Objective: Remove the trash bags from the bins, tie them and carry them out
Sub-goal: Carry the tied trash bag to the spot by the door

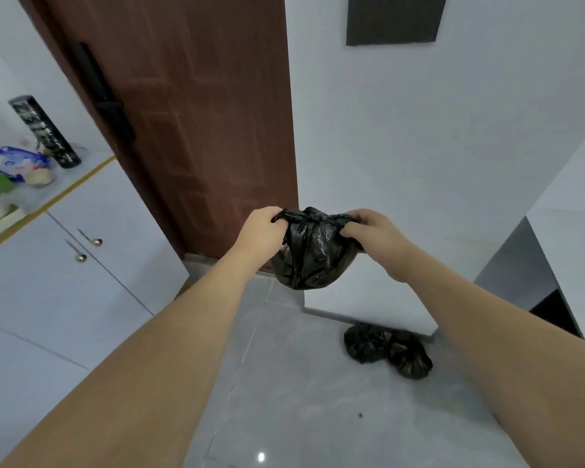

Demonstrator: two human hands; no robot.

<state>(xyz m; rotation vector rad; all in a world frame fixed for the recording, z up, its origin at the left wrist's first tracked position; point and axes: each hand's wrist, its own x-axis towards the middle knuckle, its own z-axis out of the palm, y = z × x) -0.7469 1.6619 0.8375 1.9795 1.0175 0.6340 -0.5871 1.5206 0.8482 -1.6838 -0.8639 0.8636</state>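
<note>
Your left hand and right hand each pinch an end of the knotted black bag, fingers curled tight.

Hallway corner by a closed door

Brown wooden door with a black handle on its left edge; dark panel high on the white wall to the right. White cabinet at left with two small metal knobs, and on its top a black printed cylinder near the back edge, coloured packets just beside it. Grey tiled floor below.
</note>
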